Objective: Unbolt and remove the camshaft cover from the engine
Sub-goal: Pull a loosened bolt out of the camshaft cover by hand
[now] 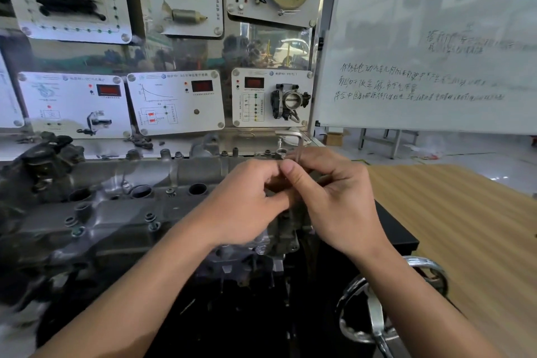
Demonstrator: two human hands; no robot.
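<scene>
Camshaft cover (122, 212) bolted across engine top before me, my left hand (247, 200) and right hand (328, 197) pinched together on upright hex key (299, 144) at its right end

Two bare forearms enter from the lower edge of the frame, one from the lower left, one from the lower right. No sleeve, cuff, glove, watch, band or ring is visible on either. The left hand (247, 197) and right hand (334, 200) are uncovered. Fingernails, where they show near centre frame, are short and unpainted. Wrists carry no markings.
</scene>
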